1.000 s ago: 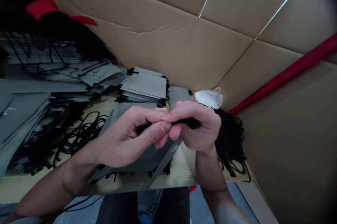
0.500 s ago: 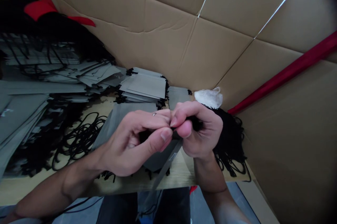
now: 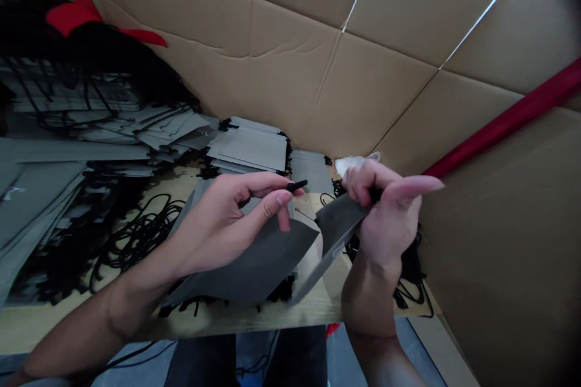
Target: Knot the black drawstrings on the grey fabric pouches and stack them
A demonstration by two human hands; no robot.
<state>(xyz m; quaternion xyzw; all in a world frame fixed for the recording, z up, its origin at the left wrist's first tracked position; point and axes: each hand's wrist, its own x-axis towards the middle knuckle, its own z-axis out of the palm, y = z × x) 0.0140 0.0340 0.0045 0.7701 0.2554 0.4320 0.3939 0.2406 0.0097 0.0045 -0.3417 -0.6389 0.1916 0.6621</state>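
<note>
Near the middle, my left hand (image 3: 236, 217) pinches a short black cord end (image 3: 298, 185) between thumb and fingers. Under it lies a grey sheet (image 3: 263, 260) with black cord ends along its lower edge. To the right, my right hand (image 3: 385, 211) has its fingers curled round the upper edge of a grey piece (image 3: 340, 223) that hangs down to the left, with a small light label on it. The right thumb sticks out to the right. The two hands are apart.
Stacked grey sheets (image 3: 254, 148) stand behind the hands; more grey sheets (image 3: 36, 193) pile up at left. Looped black cords (image 3: 136, 235) lie left of centre. A white plastic bag (image 3: 351, 164) is behind my right hand. Cardboard walls (image 3: 281, 23) enclose the wooden table (image 3: 204, 326).
My hands, together before, have moved apart. The right one went right and slightly up with the grey piece, its thumb now extended. A black cord end now shows in my left fingertips.
</note>
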